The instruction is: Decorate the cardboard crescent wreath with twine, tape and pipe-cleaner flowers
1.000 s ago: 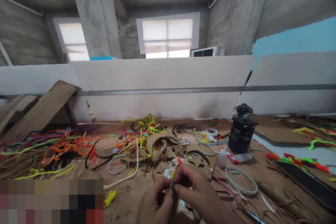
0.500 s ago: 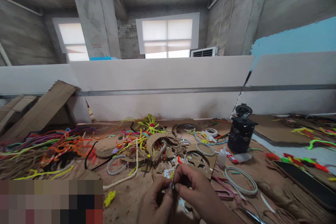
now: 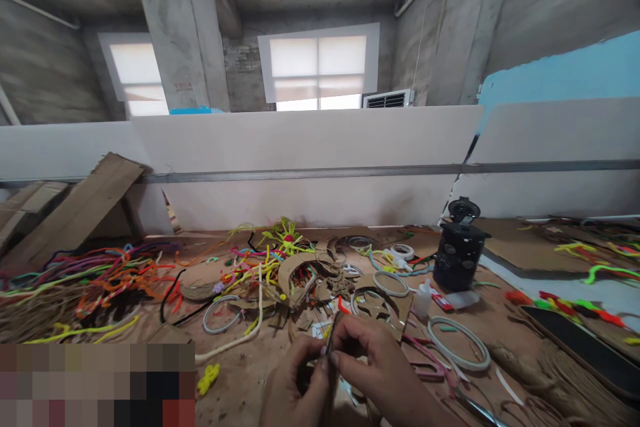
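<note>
Near the bottom middle, my left hand (image 3: pixel 303 380) and my right hand (image 3: pixel 375 357) meet fingertip to fingertip. Both pinch a thin brown strip (image 3: pixel 335 328), which sticks up between the fingers; its lower part is mostly hidden, and I cannot tell whether it is twine or cardboard. Just beyond the fingers lie scraps of cardboard and a short orange-red pipe cleaner (image 3: pixel 343 305). A yellow pipe-cleaner flower (image 3: pixel 208 379) rests on the table to the left of my left hand.
Pale hoops (image 3: pixel 460 344) lie to the right, near scissors (image 3: pixel 477 408) and a small glue bottle (image 3: pixel 423 300). Behind stands a black canister (image 3: pixel 459 257). Tangled pipe cleaners (image 3: pixel 120 280) cover the left. A phone-like black slab (image 3: pixel 583 347) sits right. A white partition (image 3: pixel 310 200) closes the back.
The brown strip shows more plainly between my fingertips and stands more upright. My hands have shifted only slightly, still pinching together.
</note>
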A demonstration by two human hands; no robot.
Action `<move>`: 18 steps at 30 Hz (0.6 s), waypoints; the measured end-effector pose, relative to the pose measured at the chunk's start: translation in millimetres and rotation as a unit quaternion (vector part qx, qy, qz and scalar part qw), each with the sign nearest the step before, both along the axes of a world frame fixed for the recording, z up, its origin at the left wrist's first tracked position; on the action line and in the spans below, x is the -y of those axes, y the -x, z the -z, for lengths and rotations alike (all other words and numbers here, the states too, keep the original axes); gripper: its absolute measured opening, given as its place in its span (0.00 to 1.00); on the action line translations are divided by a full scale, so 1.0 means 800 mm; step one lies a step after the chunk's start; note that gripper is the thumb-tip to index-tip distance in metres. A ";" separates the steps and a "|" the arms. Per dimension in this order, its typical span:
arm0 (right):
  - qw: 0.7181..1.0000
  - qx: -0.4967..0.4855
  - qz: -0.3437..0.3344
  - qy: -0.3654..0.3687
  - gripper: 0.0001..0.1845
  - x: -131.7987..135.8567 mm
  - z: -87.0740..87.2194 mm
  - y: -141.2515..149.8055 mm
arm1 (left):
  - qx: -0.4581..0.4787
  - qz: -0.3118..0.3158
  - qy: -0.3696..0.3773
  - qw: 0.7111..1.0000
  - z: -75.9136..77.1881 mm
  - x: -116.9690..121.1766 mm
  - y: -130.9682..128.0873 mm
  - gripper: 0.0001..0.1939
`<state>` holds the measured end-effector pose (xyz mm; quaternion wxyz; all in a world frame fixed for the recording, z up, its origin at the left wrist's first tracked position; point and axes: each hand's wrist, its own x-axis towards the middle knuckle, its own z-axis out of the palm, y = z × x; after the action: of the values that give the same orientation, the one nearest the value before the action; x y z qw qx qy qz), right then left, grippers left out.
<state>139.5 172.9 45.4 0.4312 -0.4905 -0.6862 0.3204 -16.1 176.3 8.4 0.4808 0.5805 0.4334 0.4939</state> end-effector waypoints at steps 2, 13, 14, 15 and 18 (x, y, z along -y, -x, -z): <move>1.000 0.001 0.003 0.003 0.04 0.000 0.000 0.000 | -0.010 -0.005 -0.001 1.000 -0.002 0.002 0.000 0.21; 0.999 -0.019 0.011 0.024 0.02 0.001 0.002 0.004 | -0.039 -0.009 -0.013 0.999 0.001 0.001 -0.001 0.20; 0.999 -0.021 0.012 0.027 0.02 0.001 0.003 0.004 | -0.043 -0.010 -0.015 0.999 0.004 0.000 -0.001 0.20; 0.999 -0.022 0.013 0.030 0.02 0.001 0.004 0.005 | -0.047 -0.011 -0.015 0.999 0.006 -0.002 -0.001 0.20; 0.998 -0.034 0.014 0.042 0.02 0.001 0.006 0.006 | -0.051 -0.012 -0.009 0.999 0.010 -0.004 -0.001 0.20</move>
<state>134.6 172.0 40.7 0.4378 -0.5066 -0.6503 0.3589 -15.7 179.1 0.2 0.4472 0.6041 0.4593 0.4734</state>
